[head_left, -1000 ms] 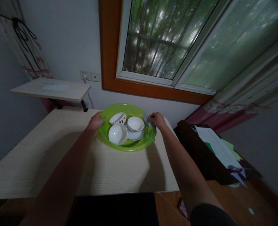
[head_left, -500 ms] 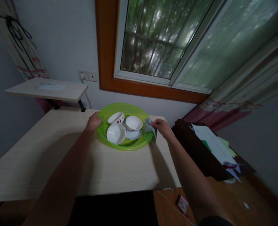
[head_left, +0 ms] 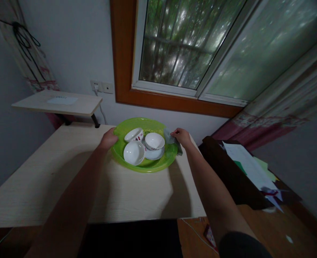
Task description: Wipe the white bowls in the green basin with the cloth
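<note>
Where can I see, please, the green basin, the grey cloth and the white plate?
Green basin [head_left: 147,123]: head view, on the far inner wall.
Grey cloth [head_left: 169,137]: head view, on its upper part.
White plate [head_left: 155,154]: head view, on its uncovered near part.

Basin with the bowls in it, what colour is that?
Yellowish green; the basin shows best in the head view.

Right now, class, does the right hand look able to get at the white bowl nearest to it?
Probably yes: the white bowl is uncovered and the right hand is close by, though it would likely have to release the grey cloth it pinches first.
</note>
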The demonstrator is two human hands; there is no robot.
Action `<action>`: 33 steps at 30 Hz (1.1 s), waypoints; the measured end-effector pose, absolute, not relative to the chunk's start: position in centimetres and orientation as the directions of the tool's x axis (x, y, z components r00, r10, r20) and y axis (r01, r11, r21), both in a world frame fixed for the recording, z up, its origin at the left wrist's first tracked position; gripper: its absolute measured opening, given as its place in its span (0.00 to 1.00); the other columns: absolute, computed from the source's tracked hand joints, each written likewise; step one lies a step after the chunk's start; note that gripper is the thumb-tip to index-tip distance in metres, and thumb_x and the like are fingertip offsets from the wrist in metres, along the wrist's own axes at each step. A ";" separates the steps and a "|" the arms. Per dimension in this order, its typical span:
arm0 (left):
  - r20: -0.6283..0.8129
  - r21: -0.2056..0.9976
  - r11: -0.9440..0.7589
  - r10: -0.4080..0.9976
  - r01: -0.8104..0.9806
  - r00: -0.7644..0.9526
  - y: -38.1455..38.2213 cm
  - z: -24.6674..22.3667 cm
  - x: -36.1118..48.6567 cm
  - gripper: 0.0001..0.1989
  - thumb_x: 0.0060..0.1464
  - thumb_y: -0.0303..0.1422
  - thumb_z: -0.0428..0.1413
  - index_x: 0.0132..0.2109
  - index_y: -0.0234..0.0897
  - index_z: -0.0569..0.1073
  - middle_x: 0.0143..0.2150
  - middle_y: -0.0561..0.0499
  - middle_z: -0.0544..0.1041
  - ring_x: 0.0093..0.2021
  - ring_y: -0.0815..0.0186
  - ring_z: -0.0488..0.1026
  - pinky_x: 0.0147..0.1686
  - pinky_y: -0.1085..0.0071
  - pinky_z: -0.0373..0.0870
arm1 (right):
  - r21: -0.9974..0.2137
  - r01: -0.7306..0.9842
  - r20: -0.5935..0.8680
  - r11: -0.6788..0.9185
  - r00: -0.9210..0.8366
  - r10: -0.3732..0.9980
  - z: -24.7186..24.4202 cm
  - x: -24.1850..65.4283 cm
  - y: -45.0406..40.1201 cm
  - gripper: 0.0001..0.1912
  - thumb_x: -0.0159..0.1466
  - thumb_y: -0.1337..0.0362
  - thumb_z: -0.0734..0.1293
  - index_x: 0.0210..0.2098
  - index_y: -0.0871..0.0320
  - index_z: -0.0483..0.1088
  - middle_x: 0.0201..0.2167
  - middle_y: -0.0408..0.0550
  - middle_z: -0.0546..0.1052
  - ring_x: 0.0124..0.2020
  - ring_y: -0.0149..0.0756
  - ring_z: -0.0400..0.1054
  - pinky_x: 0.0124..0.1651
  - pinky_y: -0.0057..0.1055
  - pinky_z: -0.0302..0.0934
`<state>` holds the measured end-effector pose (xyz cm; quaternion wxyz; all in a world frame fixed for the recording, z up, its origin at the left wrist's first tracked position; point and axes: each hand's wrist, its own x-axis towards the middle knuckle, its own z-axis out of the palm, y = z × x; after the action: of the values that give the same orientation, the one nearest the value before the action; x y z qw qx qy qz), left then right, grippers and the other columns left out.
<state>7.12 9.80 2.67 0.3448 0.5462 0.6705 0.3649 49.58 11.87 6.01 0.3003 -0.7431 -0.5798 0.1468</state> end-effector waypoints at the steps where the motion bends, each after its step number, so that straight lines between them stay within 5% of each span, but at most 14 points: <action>1: -0.066 0.867 0.136 0.985 0.479 -0.160 9.8 2.7 7.1 0.36 0.49 0.20 0.60 0.66 0.40 0.82 0.61 0.41 0.87 0.58 0.50 0.85 0.55 0.63 0.79 | -0.603 0.783 0.129 -0.155 0.287 0.949 6.2 49.2 12.4 0.10 0.58 0.62 0.77 0.26 0.52 0.72 0.31 0.47 0.83 0.38 0.43 0.77 0.44 0.34 0.67; 10: -0.077 0.887 0.170 0.971 0.430 -0.225 10.1 1.7 7.2 0.37 0.50 0.20 0.62 0.68 0.42 0.81 0.61 0.44 0.87 0.58 0.52 0.85 0.57 0.64 0.79 | -0.632 0.764 0.148 -0.130 0.284 0.947 5.4 49.1 13.4 0.10 0.59 0.62 0.74 0.26 0.52 0.69 0.32 0.46 0.82 0.37 0.40 0.74 0.43 0.33 0.66; 22: -0.066 0.903 0.154 0.972 0.401 -0.224 9.6 2.1 7.4 0.39 0.48 0.18 0.58 0.68 0.40 0.81 0.63 0.42 0.86 0.57 0.53 0.85 0.57 0.62 0.80 | -0.665 0.747 0.224 0.002 0.197 0.955 2.8 51.0 4.1 0.09 0.59 0.58 0.76 0.27 0.52 0.74 0.35 0.45 0.78 0.40 0.43 0.75 0.48 0.36 0.68; 33: -0.109 0.912 0.174 0.976 0.371 -0.190 9.8 2.1 7.2 0.42 0.48 0.18 0.59 0.71 0.41 0.79 0.61 0.42 0.87 0.56 0.53 0.85 0.54 0.63 0.81 | -0.449 0.892 0.238 -0.040 0.163 0.957 5.2 49.6 9.3 0.07 0.62 0.66 0.74 0.28 0.54 0.75 0.38 0.51 0.82 0.43 0.45 0.75 0.51 0.36 0.66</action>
<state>7.19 9.75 2.09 0.3836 0.5079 0.6632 0.3938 49.61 9.29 5.23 0.2559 -0.7183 -0.6439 0.0635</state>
